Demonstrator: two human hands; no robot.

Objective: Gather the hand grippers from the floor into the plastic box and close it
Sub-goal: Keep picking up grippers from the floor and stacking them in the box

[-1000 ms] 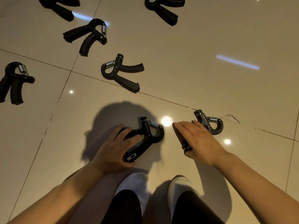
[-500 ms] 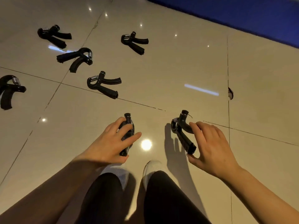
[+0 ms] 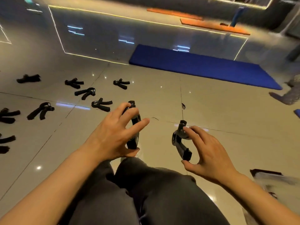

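My left hand (image 3: 112, 135) holds a black hand gripper (image 3: 134, 127) lifted above the tiled floor, fingers and thumb curled round its handles. My right hand (image 3: 209, 155) pinches a second black hand gripper (image 3: 181, 142) between fingertips and thumb, also off the floor. Several more black hand grippers lie on the tiles to the left, the nearest one (image 3: 101, 104) just beyond my left hand, another (image 3: 40, 110) further left. At the right edge a blurred clear plastic box (image 3: 274, 181) with a dark rim shows partly.
A blue mat (image 3: 203, 67) lies on the floor ahead. Orange mats (image 3: 214, 25) lie further back. A person's foot (image 3: 287, 93) is at the far right. My dark-trousered legs (image 3: 154, 192) fill the lower middle. A floor tile has a chipped corner (image 3: 183, 106).
Both hands have lifted their hand grippers off the floor and raised them. The view has tilted up, showing the blue mat and the box at the right.
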